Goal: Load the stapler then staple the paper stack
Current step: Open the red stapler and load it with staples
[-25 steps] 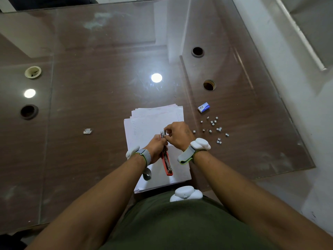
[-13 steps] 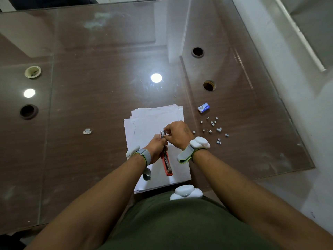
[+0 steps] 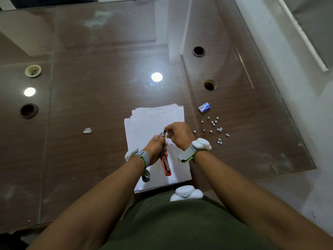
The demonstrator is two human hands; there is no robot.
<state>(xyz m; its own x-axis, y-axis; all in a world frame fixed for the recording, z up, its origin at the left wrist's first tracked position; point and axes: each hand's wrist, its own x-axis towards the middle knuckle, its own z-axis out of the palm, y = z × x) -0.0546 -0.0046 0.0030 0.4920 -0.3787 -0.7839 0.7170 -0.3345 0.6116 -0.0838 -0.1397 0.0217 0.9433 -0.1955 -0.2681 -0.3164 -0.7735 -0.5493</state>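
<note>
My left hand [image 3: 155,147] grips a red stapler [image 3: 166,164], swung open, its red end pointing back toward me, held above a white paper stack [image 3: 144,127] near the table's front edge. My right hand [image 3: 179,133] pinches at the stapler's far metal end with thumb and forefinger. Whether a staple strip is between those fingers is too small to tell. Several loose staple pieces [image 3: 214,129] lie scattered on the glass to the right of the paper. A small blue and white staple box [image 3: 204,107] lies just beyond them.
The table [image 3: 90,105] is brown wood under a glass sheet, with round cable holes [image 3: 210,85] at left and right. A small crumpled white scrap [image 3: 87,130] lies left of the paper. A white wall runs along the right side.
My right hand has shifted slightly right and away from my left at the stapler's far end. The left hand and stapler stay almost still.
</note>
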